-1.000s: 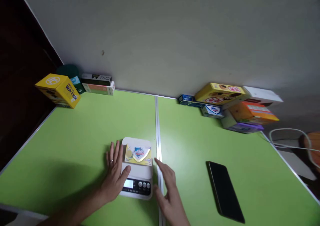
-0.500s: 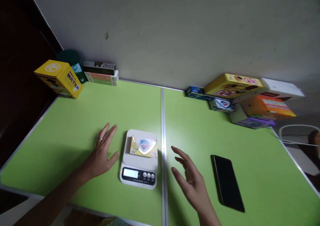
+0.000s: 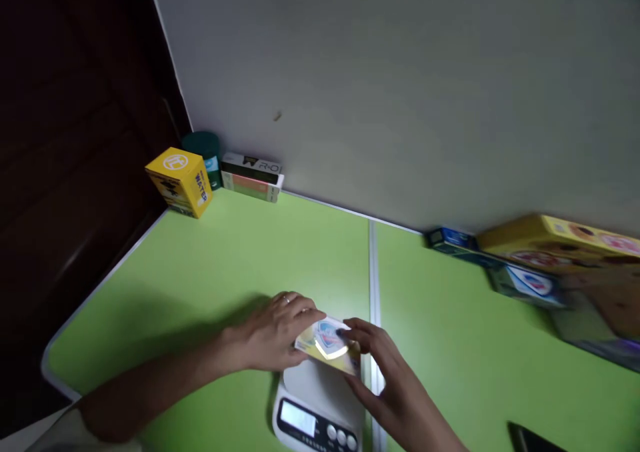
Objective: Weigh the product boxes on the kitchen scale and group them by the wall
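A small yellow soap box [image 3: 327,343] with a blue shield logo is held just above a white kitchen scale [image 3: 320,405] near the front of the green table [image 3: 210,279]. My left hand [image 3: 273,332] grips the box's left end with curled fingers. My right hand [image 3: 387,375] grips its right end from the other side. The scale's display and buttons face me at the bottom edge of the view.
A yellow box marked WATER [image 3: 181,180], a dark green can [image 3: 204,152] and stacked flat boxes [image 3: 251,175] stand at the back left corner. More boxes [image 3: 540,265] pile against the wall at right. A black phone's corner [image 3: 535,439] shows bottom right.
Both hands were open beside the scale; now they have closed on the soap box and lifted it off the platform. The view has swung to the left.
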Demonstrator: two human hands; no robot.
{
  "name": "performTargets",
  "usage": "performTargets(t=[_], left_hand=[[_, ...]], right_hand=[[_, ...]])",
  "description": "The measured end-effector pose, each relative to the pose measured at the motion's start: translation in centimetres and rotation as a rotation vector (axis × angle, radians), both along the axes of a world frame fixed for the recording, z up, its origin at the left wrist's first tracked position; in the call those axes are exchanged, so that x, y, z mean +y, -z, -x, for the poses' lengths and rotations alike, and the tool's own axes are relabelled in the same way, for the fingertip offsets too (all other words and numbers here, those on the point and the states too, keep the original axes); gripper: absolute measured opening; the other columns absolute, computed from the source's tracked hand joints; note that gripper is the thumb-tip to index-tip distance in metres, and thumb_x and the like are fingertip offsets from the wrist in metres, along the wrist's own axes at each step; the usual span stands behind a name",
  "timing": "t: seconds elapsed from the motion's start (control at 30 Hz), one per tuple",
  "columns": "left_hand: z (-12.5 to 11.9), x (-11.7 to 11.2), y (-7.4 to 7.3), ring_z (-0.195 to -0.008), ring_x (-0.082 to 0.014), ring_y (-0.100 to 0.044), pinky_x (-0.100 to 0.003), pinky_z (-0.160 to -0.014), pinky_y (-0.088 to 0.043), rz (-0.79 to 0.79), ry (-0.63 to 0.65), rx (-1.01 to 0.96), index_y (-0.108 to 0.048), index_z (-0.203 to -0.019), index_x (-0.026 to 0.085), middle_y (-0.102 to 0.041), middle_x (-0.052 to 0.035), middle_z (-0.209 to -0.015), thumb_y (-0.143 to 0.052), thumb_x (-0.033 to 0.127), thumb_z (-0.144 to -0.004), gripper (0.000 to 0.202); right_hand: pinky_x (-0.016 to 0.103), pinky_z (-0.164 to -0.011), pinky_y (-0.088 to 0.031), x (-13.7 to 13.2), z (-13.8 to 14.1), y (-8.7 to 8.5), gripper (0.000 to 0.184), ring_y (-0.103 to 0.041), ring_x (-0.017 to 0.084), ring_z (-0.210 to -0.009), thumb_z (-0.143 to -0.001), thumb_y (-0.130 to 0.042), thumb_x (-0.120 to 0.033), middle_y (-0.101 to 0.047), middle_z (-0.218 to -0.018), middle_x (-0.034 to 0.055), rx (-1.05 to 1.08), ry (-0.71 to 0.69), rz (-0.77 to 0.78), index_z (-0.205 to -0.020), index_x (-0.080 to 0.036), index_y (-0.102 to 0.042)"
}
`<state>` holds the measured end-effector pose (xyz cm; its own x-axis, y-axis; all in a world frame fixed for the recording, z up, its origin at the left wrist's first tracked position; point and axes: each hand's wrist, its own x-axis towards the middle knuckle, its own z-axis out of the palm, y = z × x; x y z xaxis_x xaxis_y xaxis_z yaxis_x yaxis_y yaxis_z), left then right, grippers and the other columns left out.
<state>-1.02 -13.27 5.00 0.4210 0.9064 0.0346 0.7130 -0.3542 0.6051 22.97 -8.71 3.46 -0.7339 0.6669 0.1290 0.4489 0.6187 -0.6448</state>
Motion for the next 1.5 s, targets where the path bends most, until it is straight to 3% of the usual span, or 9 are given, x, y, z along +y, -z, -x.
performTargets(t=[0.17, 0.4, 0.5, 0.63, 0.9, 1.2, 1.33, 1.4, 1.5], left_hand=[[5.7, 2.7, -0.7, -0.134, -0.0233, -0.035, -0.043, -0.11, -0.036, -0.229, -0.289, 0.017, -0.047, -0.129, 0.02, -0.045, -0.0114, -0.139, -0.048, 0.007, -0.082, 0.048], [12.4, 7.3, 4.3, -0.144, -0.0291, -0.011, -0.05, -0.112, -0.028, -0.189, -0.584, 0.253, -0.036, -0.138, 0.008, -0.022, -0.0191, -0.154, -0.042, 0.002, -0.08, 0.059], [14.9, 9.0, 6.1, -0.144, -0.0293, -0.012, -0.051, -0.112, -0.028, -0.169, -0.646, 0.298, -0.036, -0.138, 0.006, -0.023, -0.0207, -0.153, -0.042, 0.004, -0.08, 0.059], [17.4, 10.3, 7.6, -0.143, -0.03, -0.015, -0.05, -0.113, -0.025, -0.185, -0.659, 0.329, -0.037, -0.138, 0.005, -0.028, -0.022, -0.151, -0.044, 0.007, -0.081, 0.057], [19.7, 12.1, 8.9, -0.145, -0.0304, -0.005, -0.048, -0.114, -0.022, -0.226, -0.617, 0.281, -0.034, -0.138, 0.003, -0.022, -0.0221, -0.153, -0.048, 0.013, -0.08, 0.061], [20.3, 12.1, 8.1, -0.144, -0.0322, -0.008, -0.05, -0.114, -0.023, -0.234, -0.59, 0.262, -0.032, -0.138, 0.001, -0.023, -0.0247, -0.152, -0.049, 0.014, -0.078, 0.063], [16.4, 10.3, 6.3, -0.141, -0.0305, -0.024, -0.054, -0.112, -0.026, -0.241, -0.479, 0.234, -0.042, -0.132, 0.006, -0.038, -0.0218, -0.146, -0.045, 0.013, -0.079, 0.053], [13.2, 9.1, 5.0, -0.135, -0.0299, -0.038, -0.056, -0.11, -0.029, -0.206, -0.345, 0.212, -0.052, -0.124, 0.011, -0.052, -0.0178, -0.136, -0.044, 0.014, -0.081, 0.044], [7.6, 7.5, 2.7, -0.125, -0.0287, -0.05, -0.058, -0.108, -0.032, -0.11, -0.105, 0.161, -0.061, -0.116, 0.018, -0.061, -0.0122, -0.126, -0.045, 0.02, -0.086, 0.034]], right_hand=[[0.044, -0.089, -0.051, 6.8, 9.2, -0.1, 0.026, -0.053, 0.028, -0.113, -0.083, -0.059, -0.024, -0.053, -0.12, 0.0128, 0.12, -0.007, -0.081, -0.108, -0.022, -0.053], [0.048, -0.097, -0.042, 14.7, 26.7, 4.4, 0.023, -0.048, 0.031, -0.113, -0.078, -0.054, -0.012, -0.053, -0.118, 0.0191, 0.147, 0.014, -0.102, -0.101, -0.012, -0.058], [0.048, -0.097, -0.042, 15.9, 30.6, 5.9, 0.026, -0.047, 0.03, -0.113, -0.08, -0.049, -0.01, -0.053, -0.12, 0.0201, 0.15, 0.005, -0.118, -0.105, -0.011, -0.058], [0.047, -0.102, -0.039, 16.6, 32.7, 6.9, 0.028, -0.044, 0.03, -0.119, -0.084, -0.046, -0.012, -0.052, -0.125, 0.0201, 0.143, -0.018, -0.14, -0.109, -0.01, -0.06], [0.046, -0.105, -0.036, 17.6, 34.2, 7.0, 0.032, -0.038, 0.03, -0.123, -0.09, -0.04, -0.014, -0.054, -0.125, 0.0193, 0.112, -0.024, -0.135, -0.114, -0.008, -0.06], [0.046, -0.105, -0.036, 16.4, 33.4, 5.0, 0.037, -0.038, 0.028, -0.128, -0.086, -0.044, -0.007, -0.051, -0.131, 0.0193, 0.099, -0.047, -0.067, -0.121, -0.009, -0.056], [0.038, -0.099, -0.044, 13.7, 26.9, 2.4, 0.041, -0.056, 0.023, -0.113, -0.08, -0.054, -0.007, -0.063, -0.12, 0.0136, 0.074, -0.085, -0.017, -0.12, -0.013, -0.057], [0.032, -0.091, -0.05, 11.9, 21.9, 1.0, 0.04, -0.063, 0.019, -0.101, -0.08, -0.056, -0.009, -0.069, -0.113, 0.0083, 0.06, -0.106, 0.04, -0.119, -0.016, -0.059], [0.029, -0.081, -0.054, 9.2, 13.6, -1.0, 0.038, -0.068, 0.017, -0.087, -0.082, -0.056, -0.012, -0.072, -0.102, 0.0051, 0.053, -0.15, 0.277, -0.119, -0.017, -0.059]])
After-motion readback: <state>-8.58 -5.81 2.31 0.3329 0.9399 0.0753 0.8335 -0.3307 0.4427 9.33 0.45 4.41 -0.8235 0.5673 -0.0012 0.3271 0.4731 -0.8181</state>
